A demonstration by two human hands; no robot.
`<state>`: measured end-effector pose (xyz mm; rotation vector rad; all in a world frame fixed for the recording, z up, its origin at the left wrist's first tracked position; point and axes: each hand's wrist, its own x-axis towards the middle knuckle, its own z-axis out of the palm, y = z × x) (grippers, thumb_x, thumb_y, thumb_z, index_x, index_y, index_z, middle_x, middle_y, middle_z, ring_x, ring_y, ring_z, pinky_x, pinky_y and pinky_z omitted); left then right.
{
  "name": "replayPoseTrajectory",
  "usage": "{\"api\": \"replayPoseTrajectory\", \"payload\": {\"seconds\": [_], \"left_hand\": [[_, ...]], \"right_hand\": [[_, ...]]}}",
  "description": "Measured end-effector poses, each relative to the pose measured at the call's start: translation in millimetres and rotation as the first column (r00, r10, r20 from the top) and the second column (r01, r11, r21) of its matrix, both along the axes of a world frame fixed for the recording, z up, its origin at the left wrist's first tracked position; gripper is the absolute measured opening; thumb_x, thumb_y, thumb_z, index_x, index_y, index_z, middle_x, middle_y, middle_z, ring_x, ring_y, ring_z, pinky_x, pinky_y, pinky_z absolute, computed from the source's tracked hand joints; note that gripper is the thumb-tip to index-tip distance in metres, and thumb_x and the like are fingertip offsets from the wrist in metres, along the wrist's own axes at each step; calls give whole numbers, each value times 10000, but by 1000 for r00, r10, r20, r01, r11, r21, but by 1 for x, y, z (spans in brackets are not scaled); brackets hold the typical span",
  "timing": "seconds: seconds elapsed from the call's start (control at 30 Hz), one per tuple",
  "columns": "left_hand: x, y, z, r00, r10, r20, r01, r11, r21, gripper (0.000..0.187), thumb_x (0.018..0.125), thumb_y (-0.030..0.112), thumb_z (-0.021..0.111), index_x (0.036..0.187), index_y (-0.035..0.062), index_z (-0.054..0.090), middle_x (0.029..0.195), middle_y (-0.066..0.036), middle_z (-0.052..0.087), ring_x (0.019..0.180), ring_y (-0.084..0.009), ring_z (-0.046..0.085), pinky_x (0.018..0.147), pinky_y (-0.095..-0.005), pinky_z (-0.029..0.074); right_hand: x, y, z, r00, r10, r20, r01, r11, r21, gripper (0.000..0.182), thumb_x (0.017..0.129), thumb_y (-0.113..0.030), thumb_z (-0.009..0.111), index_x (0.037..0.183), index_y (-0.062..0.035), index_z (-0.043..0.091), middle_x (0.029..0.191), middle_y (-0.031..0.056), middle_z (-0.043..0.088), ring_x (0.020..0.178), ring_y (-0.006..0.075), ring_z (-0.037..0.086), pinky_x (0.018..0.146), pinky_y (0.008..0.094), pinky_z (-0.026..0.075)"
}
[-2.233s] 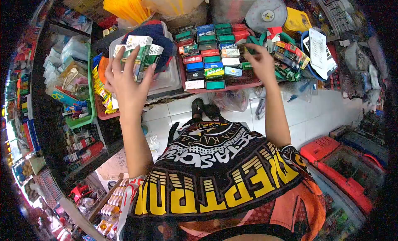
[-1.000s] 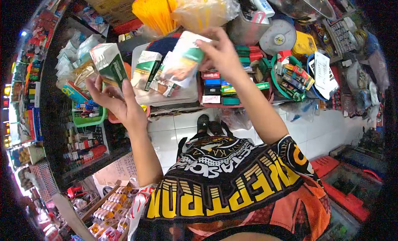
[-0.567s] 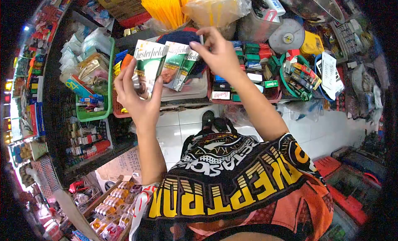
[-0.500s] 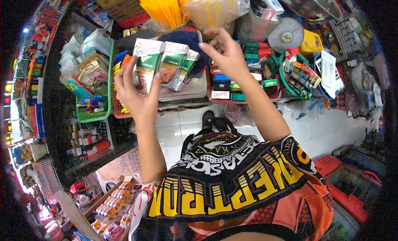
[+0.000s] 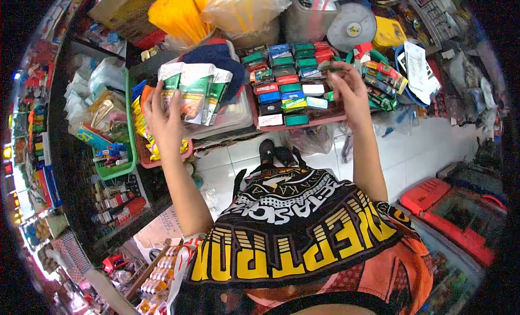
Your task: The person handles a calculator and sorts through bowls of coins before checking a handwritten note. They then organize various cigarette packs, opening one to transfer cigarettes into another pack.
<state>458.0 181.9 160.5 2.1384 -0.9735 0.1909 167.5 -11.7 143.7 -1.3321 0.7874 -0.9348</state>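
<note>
My left hand (image 5: pixel 161 117) grips several white-and-green Chesterfield cigarette packs (image 5: pixel 196 90), fanned out side by side. They stand tilted above a clear plastic container (image 5: pixel 227 119) and a dark blue cloth (image 5: pixel 222 60). My right hand (image 5: pixel 351 90) is over the right end of a reddish tray (image 5: pixel 319 122) filled with rows of cigarette packs (image 5: pixel 292 93). Its fingers are bent and apart, near the packs at that end. Slight blur and the crowded background obscure the fingertips, and nothing is plainly visible in them.
A green basket (image 5: pixel 132 136) of bagged goods stands left. Behind the tray are yellow straws (image 5: pixel 179 17), a plastic bag (image 5: pixel 244 9) and a round scale (image 5: pixel 352 28). A round green container (image 5: pixel 355 54) of small boxes sits right. White floor tiles (image 5: pixel 390 147) lie below.
My right hand has moved away from the packs in my left hand, rightward to the tray's right end. The left hand still holds the packs. The view has shifted slightly.
</note>
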Motion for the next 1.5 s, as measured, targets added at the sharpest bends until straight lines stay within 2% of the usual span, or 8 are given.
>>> {"api": "replayPoseTrajectory", "payload": {"seconds": [0.3, 0.77, 0.93, 1.0, 1.07, 1.2, 1.4, 1.5], "left_hand": [[-4, 2, 1, 991, -10, -134, -2, 996, -92, 517, 781, 289, 614, 1181, -1, 460, 1164, -165, 462, 1055, -240, 467, 919, -321, 333], [-6, -3, -10, 985, 27, -170, -64, 975, -213, 529, 753, 279, 648, 1136, -44, 480, 1111, -163, 523, 1003, -220, 505, 892, -309, 361], [-17, -7, 0, 984, 135, -118, -159, 961, -225, 520, 737, 281, 666, 1109, -44, 503, 1064, -169, 543, 970, -224, 522, 866, -309, 382], [-12, -7, -9, 989, 116, -92, -138, 951, -277, 502, 743, 281, 660, 1092, -48, 511, 1062, -173, 547, 959, -235, 530, 849, -313, 395], [-13, -9, -10, 990, 101, -97, -126, 940, -316, 502, 745, 281, 658, 1092, -50, 511, 1068, -176, 548, 960, -238, 534, 850, -316, 396], [-24, -5, 4, 969, 134, -207, -188, 945, -269, 470, 750, 246, 662, 1078, -58, 515, 985, -155, 590, 886, -205, 561, 799, -289, 424], [-21, 12, -2, 908, -69, -412, -70, 947, -313, 418, 772, 205, 645, 1092, -28, 512, 907, -85, 575, 831, -123, 529, 745, -245, 424], [-21, 12, 3, 889, -158, -430, -92, 858, -506, 340, 830, 176, 566, 1098, -24, 502, 955, -80, 553, 842, -125, 521, 756, -249, 419]], "right_hand": [[-56, -33, -11, 953, -285, -102, 279, 958, -67, 263, 799, -137, 604, 1041, -76, 523, 835, 1, 523, 638, 43, 461, 514, 168, 361], [-50, -25, 0, 969, -229, -89, 221, 971, -93, 298, 789, -142, 612, 1061, -62, 520, 834, 21, 528, 602, 40, 444, 506, 172, 365], [9, 1, 17, 996, 87, -33, -85, 995, 52, 318, 803, -137, 574, 1103, -63, 494, 835, 24, 562, 583, 62, 477, 513, 181, 372], [51, 32, 48, 894, 437, 102, -448, 857, 253, 412, 799, -171, 581, 1180, -93, 445, 1008, 93, 562, 714, 112, 547, 594, 215, 429], [93, 55, 46, 785, 579, 218, -618, 715, 326, 623, 786, -221, 597, 1311, -134, 273, 1215, 161, 444, 907, 198, 551, 698, 284, 456], [138, 77, 48, 800, 600, 3, -541, 720, 435, 1064, 685, -361, 692, 1346, -97, -100, 1314, 213, 288, 1161, 278, 369, 874, 389, 374], [161, 104, 18, 909, 417, -20, -409, 899, 158, 984, 710, -152, 687, 1303, -59, -93, 1270, 162, 310, 1147, 238, 380, 920, 345, 355], [149, 100, 26, 904, 331, 272, -391, 896, 210, 814, 725, 1, 613, 1278, -67, 20, 1208, 137, 356, 1133, 218, 391, 927, 310, 357]]}}
